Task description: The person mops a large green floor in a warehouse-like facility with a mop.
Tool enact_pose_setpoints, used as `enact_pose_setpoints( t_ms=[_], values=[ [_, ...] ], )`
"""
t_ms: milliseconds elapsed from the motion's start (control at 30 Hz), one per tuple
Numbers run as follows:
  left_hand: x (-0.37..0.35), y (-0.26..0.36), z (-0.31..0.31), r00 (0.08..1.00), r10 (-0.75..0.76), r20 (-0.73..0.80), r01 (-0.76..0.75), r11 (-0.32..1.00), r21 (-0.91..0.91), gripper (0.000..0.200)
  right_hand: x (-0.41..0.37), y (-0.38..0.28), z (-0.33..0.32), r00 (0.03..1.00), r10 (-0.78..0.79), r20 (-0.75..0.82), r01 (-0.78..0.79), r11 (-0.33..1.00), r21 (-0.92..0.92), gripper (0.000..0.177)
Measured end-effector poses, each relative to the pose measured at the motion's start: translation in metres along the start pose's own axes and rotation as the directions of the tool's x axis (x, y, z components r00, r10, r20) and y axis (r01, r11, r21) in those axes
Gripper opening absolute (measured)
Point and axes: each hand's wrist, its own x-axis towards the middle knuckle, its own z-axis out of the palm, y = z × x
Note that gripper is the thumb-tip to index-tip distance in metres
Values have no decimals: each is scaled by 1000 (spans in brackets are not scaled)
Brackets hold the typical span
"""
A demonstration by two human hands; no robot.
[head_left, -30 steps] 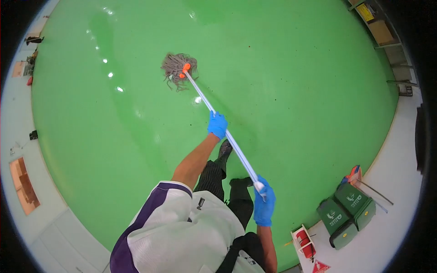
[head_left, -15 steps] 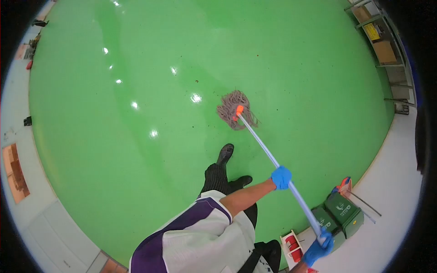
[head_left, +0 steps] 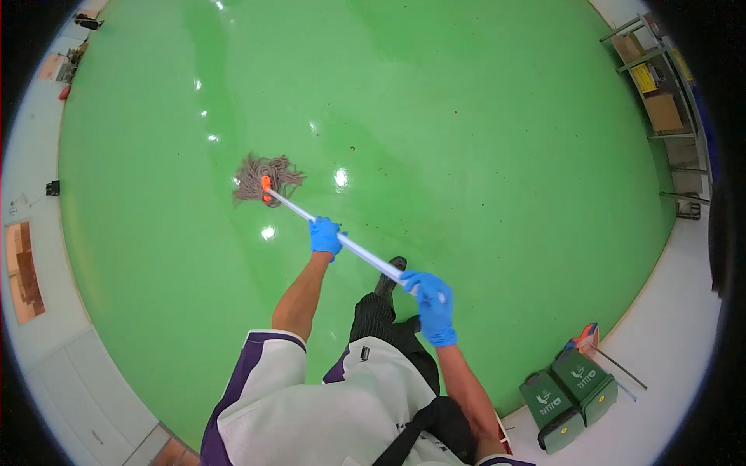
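Note:
A string mop (head_left: 291, 205) slants across the middle of the view, with a pale handle and an orange clamp. Its grey-brown strands (head_left: 250, 177) lie spread on the green floor (head_left: 505, 155), left of centre. My left hand (head_left: 325, 236), in a blue glove, is wrapped round the lower part of the handle. Higher up, near the handle's end, my right hand (head_left: 431, 304), also gloved in blue, grips it. Below the handle a dark boot (head_left: 392, 272) stands on the floor.
Two green bins (head_left: 579, 380) stand by the wall at lower right, beside an orange-and-blue item (head_left: 588, 337). A shelf rack holding cardboard boxes (head_left: 664, 113) is at upper right. Wet, shiny streaks mark the floor. A white wall (head_left: 66, 342) runs along the left.
The mop head has swung left across the floor. Both hands have moved left and upward with the handle, my right hand coming in from the lower right. Both still grip it.

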Motion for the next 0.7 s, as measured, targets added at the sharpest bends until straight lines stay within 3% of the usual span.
enact_pose_setpoints(
  t_ms=[33, 100, 133, 167, 200, 233, 300, 333, 400, 500, 567, 700],
  values=[
    [5, 8, -4, 995, 41, -90, -46, 997, -54, 28, 4, -11, -4, 999, -40, 6, 41, 987, -159, 16],
    [20, 60, -28, 992, 123, 8, -116, 954, -275, 33, 5, -58, -37, 990, -119, -69, 80, 903, -421, 17],
    [16, 99, -35, 974, 163, -157, -213, 894, -394, 37, -4, -83, -64, 983, -168, -78, 65, 708, -703, 16],
    [19, 143, -51, 974, 153, -168, -215, 860, -464, 40, -9, -116, -76, 940, -59, -336, -14, 977, -211, 21],
    [15, 187, -47, 950, 167, -262, -288, 792, -538, 42, -20, -145, -93, 897, -47, -439, 78, 995, 54, 22],
    [13, 225, -71, 957, 180, -229, -285, 738, -611, 44, -25, -176, -94, 850, -119, -513, 129, 991, -16, 27],
    [12, 285, -94, 934, 260, -246, -354, 577, -736, 49, -35, -223, -100, 844, -238, -480, 240, 969, -59, 33],
    [16, 300, -114, 930, 334, -152, -326, 563, -759, 49, -35, -237, -97, 847, -237, -475, 236, 970, -62, 33],
    [12, 318, -122, 909, 414, -54, -297, 551, -780, 48, -49, -248, -92, 895, -409, -177, 359, 897, -260, 36],
    [4, 336, -115, 885, 448, -128, -366, 497, -787, 46, -49, -246, -89, 864, -410, -290, 355, 907, -226, 34],
    [-11, 309, -117, 919, 395, -18, -266, 584, -767, 40, -51, -232, -99, 863, -378, -335, 362, 925, -112, 33],
    [-43, 222, -85, 970, 236, -64, -207, 650, -731, 14, -39, -161, -112, 954, -157, -254, 187, 978, 97, 28]
  ],
)
